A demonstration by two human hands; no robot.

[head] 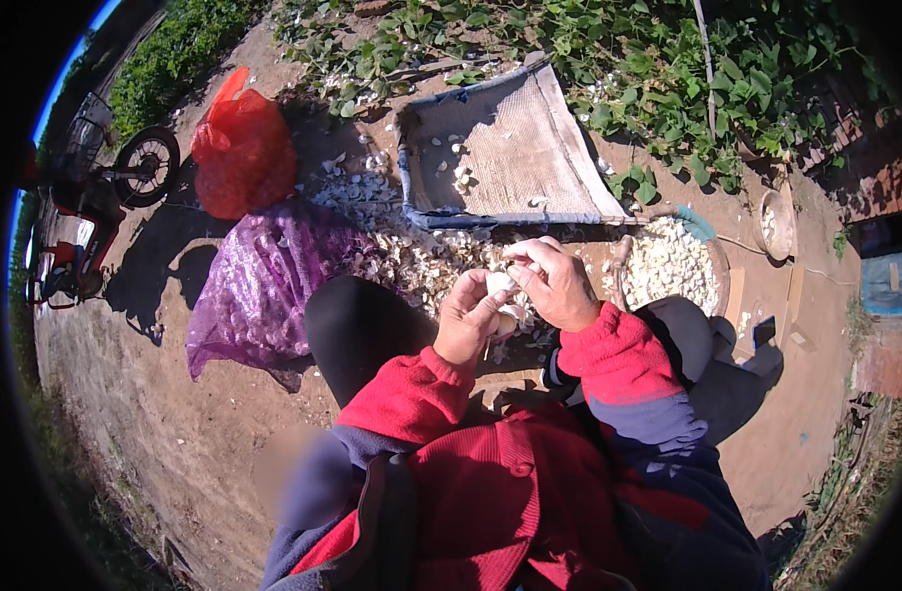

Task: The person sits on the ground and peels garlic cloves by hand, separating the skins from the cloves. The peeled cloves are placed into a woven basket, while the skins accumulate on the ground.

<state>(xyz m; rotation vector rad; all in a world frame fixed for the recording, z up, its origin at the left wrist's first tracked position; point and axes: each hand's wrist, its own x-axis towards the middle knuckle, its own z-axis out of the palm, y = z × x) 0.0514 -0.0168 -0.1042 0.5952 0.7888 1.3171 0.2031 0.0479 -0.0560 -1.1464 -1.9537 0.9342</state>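
Observation:
A white piece of garlic (500, 283) is held between my two hands, in front of my knees. My left hand (466, 314) grips it from below between thumb and fingers. From the upper right, the thumb and fingertips of my right hand (558, 284) pinch its top edge. Below my left fingers there is more garlic (504, 323), partly hidden; whether the hand also holds it I cannot tell. Papery garlic skins (421, 270) cover the ground beyond my hands. Pale garlic cloves (669, 258) fill a round basket (719, 258) beside my right knee.
A woven tray (506, 151) holding a few cloves lies ahead. To the left are a purple mesh sack (263, 273), a red mesh bag (248, 155) and a motorbike (89, 221). Rightward are a smartphone (764, 332) and a bowl (783, 236). Leafy vines (643, 66) border the far side.

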